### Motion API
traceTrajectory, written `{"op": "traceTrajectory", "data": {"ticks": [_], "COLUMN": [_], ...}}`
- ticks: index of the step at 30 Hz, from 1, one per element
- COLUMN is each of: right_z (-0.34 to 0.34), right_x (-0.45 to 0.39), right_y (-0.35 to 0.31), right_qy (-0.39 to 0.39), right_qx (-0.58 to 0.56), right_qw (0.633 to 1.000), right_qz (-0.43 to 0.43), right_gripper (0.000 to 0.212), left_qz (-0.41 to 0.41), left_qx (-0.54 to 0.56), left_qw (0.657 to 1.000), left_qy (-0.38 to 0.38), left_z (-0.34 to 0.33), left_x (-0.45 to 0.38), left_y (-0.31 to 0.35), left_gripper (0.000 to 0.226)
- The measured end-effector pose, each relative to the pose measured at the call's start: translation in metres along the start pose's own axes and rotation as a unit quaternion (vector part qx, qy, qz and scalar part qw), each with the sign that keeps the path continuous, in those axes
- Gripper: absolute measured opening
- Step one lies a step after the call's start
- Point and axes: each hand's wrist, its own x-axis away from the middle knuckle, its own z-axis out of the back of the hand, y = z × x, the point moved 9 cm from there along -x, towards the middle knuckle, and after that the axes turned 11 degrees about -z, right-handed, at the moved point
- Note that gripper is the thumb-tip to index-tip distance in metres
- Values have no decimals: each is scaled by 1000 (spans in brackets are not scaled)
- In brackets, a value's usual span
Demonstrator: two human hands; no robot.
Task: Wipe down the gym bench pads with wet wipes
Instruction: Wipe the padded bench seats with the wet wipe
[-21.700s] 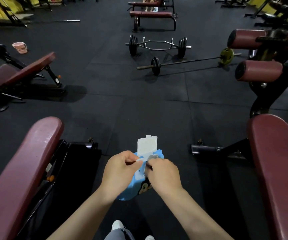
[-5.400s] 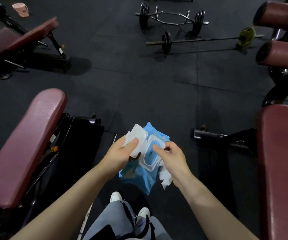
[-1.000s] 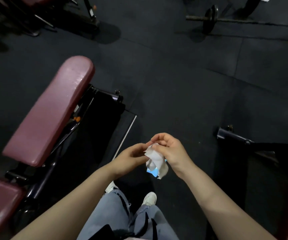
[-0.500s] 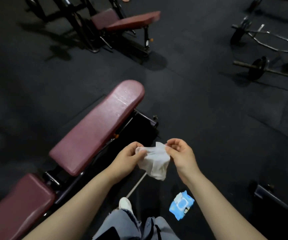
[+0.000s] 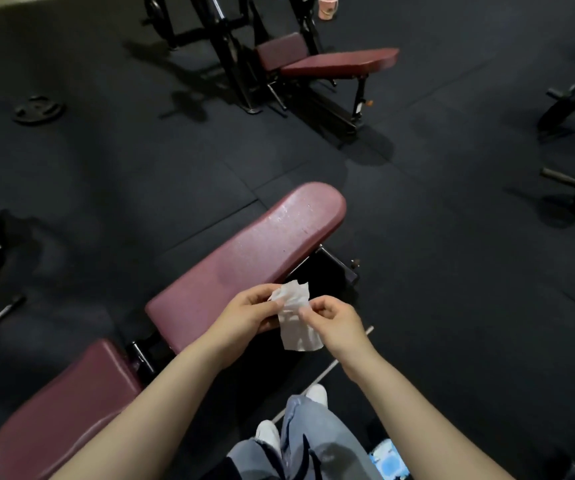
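So compared to half a second ago the view has swung onto the bench, and the wet wipe (image 5: 296,320) is pulled more open now. Left hand (image 5: 251,315) pinches its top edge, right hand (image 5: 331,318) pinches the side, fingers curled on both. It hangs just over the near end of the back pad (image 5: 244,258). The wipes pack (image 5: 388,460) has gone from the hands and lies on the floor by the shoes. Looks like wiping hasn't started yet. Pad looks scuffed and speckled, seat pad (image 5: 61,410) sits closer. Dark rubber floor (image 5: 452,271), another bench (image 5: 331,62) further off, a weight plate (image 5: 38,109) lying around.
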Motion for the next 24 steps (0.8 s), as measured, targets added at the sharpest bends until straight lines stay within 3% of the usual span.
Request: {"op": "traceTrajectory", "data": {"ticks": [7,11,19,24], "right_z": [3,41,121,120], "right_x": [-52,-103,-204,-260], "right_y": [-21,-25,-73,-77], "right_qy": [-75,-37,68,55], "right_qx": [-107,-191,-4,-44], "right_qw": [991,977,996,990], "right_qz": [-25,-85,-64,-126], "right_gripper": [3,4,11,12], "left_qz": [-5,-2,42,59], "left_qx": [-38,-34,-106,-48], "left_qw": [994,985,965,942], "left_qy": [100,172,235,327], "left_z": [42,57,54,40], "left_x": [-40,-81,-174,-215], "left_y": [5,11,9,2], "left_gripper": [15,14,21,31]}}
